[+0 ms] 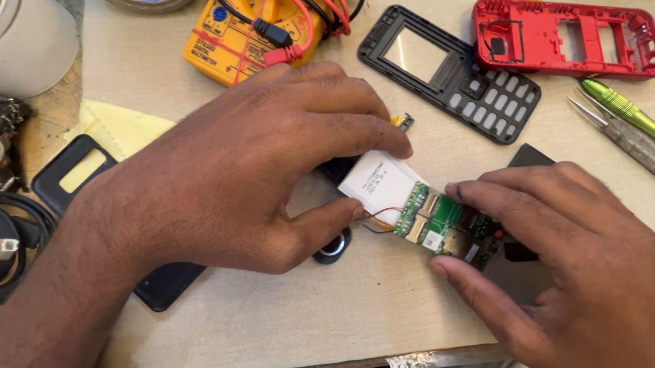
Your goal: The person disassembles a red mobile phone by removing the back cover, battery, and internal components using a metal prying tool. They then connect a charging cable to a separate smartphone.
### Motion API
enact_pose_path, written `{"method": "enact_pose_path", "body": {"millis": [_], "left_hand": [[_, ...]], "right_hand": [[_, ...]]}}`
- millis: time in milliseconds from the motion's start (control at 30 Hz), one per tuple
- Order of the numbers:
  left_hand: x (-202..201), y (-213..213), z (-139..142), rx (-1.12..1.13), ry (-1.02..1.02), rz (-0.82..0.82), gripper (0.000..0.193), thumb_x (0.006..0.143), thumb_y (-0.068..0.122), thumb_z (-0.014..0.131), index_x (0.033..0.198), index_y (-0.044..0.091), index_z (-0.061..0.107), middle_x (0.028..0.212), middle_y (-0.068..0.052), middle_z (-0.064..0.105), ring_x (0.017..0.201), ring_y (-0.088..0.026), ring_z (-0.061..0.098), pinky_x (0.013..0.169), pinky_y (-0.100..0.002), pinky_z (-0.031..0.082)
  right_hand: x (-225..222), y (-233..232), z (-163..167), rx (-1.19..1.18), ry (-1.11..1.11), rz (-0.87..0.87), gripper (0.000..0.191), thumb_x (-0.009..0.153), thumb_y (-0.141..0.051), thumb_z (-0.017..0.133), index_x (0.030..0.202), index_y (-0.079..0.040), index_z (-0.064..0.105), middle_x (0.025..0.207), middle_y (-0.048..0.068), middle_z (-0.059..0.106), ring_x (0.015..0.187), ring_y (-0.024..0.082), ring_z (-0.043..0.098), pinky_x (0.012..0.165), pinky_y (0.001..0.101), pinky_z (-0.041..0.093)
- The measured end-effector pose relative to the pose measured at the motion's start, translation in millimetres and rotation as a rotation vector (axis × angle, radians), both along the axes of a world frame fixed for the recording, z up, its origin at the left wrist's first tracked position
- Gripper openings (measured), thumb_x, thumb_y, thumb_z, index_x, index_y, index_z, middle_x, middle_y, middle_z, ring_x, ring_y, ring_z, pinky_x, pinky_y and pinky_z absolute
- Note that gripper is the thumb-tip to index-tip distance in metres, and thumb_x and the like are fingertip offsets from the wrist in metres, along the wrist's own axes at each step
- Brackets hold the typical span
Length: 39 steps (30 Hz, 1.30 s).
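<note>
Your left hand (258, 172) pinches the flat white rectangular battery pack (378, 181) between thumb and forefinger, just above the beige cloth-covered desk (278, 319). Your right hand (577, 260) grips the small green circuit board (449, 227) by its edges. Thin red wires (375, 216) join the two, so keep them close together and slack. Hold the board only by its rim, fingers off the components.
</note>
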State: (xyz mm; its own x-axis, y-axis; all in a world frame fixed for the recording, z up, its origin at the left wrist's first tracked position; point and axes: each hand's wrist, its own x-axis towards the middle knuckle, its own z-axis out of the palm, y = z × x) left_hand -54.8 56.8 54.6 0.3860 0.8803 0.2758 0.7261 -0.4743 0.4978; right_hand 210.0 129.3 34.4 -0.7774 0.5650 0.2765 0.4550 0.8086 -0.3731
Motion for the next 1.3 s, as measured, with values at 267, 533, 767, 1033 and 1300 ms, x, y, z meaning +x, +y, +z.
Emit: {"method": "enact_pose_path", "body": {"millis": [267, 533, 767, 1033, 1300], "left_hand": [[1, 6, -10, 0.078, 0.032, 0.093, 0.047, 0.089, 0.014, 0.075, 0.133, 0.009, 0.061, 0.127, -0.01, 0.065, 0.126, -0.031, 0.058, 0.109, -0.046, 0.043], [-6, 3, -9, 0.069, 0.064, 0.054, 0.061, 0.078, 0.0, 0.066, 0.138, 0.0, 0.055, 0.133, -0.015, 0.062, 0.131, -0.032, 0.055, 0.113, -0.046, 0.042], [-1, 3, -5, 0.028, 0.168, 0.062, 0.063, 0.072, 0.007, 0.07, 0.134, 0.0, 0.056, 0.129, -0.013, 0.062, 0.119, -0.032, 0.056, 0.099, -0.046, 0.047], [1, -1, -8, 0.102, 0.207, 0.055, 0.062, 0.077, 0.032, 0.078, 0.128, 0.001, 0.061, 0.13, -0.017, 0.057, 0.126, -0.034, 0.052, 0.103, -0.048, 0.044], [8, 5, -20, 0.128, 0.176, 0.031, 0.052, 0.085, 0.029, 0.076, 0.127, 0.003, 0.061, 0.137, -0.014, 0.056, 0.136, -0.033, 0.046, 0.111, -0.05, 0.039]], "right_hand": [[0, 5, 2, 0.009, -0.033, -0.079, 0.053, 0.069, -0.029, 0.089, 0.114, -0.006, 0.073, 0.106, 0.01, 0.072, 0.092, 0.027, 0.069, 0.082, 0.0382, 0.056], [9, 4, -7, -0.07, -0.05, -0.117, 0.054, 0.07, -0.033, 0.088, 0.116, -0.008, 0.074, 0.112, 0.008, 0.072, 0.088, 0.015, 0.072, 0.074, 0.029, 0.06], [14, 4, -10, -0.16, -0.138, -0.166, 0.057, 0.07, -0.036, 0.089, 0.119, -0.011, 0.075, 0.109, 0.003, 0.075, 0.08, 0.012, 0.07, 0.07, 0.0275, 0.061], [9, 1, -7, 0.04, -0.124, -0.077, 0.054, 0.073, -0.037, 0.084, 0.118, -0.01, 0.073, 0.112, 0.008, 0.073, 0.103, 0.024, 0.07, 0.086, 0.038, 0.056], [4, 2, -3, -0.059, -0.083, -0.084, 0.056, 0.071, -0.03, 0.086, 0.122, -0.011, 0.072, 0.107, 0.007, 0.072, 0.092, 0.023, 0.069, 0.08, 0.0353, 0.057]]}}
